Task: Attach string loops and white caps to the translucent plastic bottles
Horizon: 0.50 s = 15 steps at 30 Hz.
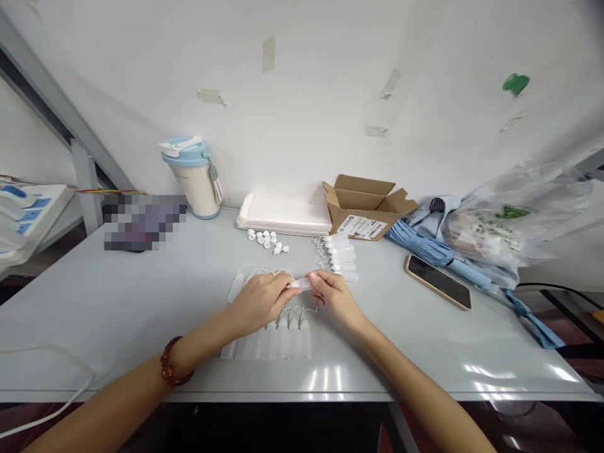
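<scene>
Over the middle of the table, a small clear plastic bottle (304, 284) with a white end is held lengthwise between both hands. My left hand (259, 301) pinches its white end, and my right hand (336, 299) grips the clear body with thumb and fingers. Beneath my left hand lies a row of similar clear bottles (276, 343) with thin curved tubes at their tops; the hand hides some of them. Another stack of clear bottles (342, 253) sits beyond my right hand. Small white caps (265, 239) are scattered in a loose pile farther back.
White trays (285, 215) are stacked by the wall beside an open cardboard box (361, 211). A tumbler (194, 179) stands back left. To the right are a phone (438, 282), a folded blue umbrella (422, 244) and a plastic bag (491, 233). A white cable (70, 358) crosses the front left.
</scene>
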Each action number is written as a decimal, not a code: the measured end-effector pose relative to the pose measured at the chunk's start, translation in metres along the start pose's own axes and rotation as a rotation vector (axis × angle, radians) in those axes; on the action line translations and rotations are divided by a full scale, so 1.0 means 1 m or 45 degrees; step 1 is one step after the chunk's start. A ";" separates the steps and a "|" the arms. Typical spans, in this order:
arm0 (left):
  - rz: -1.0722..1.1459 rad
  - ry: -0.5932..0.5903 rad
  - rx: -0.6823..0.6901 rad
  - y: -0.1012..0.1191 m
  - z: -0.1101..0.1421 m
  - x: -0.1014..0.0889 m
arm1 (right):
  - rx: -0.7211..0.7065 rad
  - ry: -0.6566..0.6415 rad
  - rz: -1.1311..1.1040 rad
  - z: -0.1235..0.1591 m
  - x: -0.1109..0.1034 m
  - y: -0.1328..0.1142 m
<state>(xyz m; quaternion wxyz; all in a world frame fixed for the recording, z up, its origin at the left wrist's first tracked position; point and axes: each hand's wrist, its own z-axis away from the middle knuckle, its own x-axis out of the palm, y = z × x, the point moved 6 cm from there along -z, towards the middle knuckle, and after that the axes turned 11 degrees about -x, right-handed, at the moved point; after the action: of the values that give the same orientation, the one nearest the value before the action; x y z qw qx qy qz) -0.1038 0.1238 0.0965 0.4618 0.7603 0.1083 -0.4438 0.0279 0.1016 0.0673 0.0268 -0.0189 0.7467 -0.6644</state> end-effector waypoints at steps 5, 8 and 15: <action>0.139 -0.195 -0.183 -0.006 -0.003 0.002 | -0.047 0.016 0.016 0.000 -0.001 -0.001; 0.332 -0.271 -0.282 -0.007 -0.003 0.000 | -0.125 -0.008 0.069 0.001 -0.002 -0.006; 0.559 -0.379 -0.427 -0.008 0.000 0.003 | -0.485 -0.059 0.635 0.008 0.002 -0.031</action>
<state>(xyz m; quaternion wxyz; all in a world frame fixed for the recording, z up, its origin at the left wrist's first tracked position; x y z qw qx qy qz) -0.1064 0.1277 0.0888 0.6763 0.6054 -0.0553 -0.4159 0.0266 0.0899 0.0967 0.2020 0.1450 0.8385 -0.4848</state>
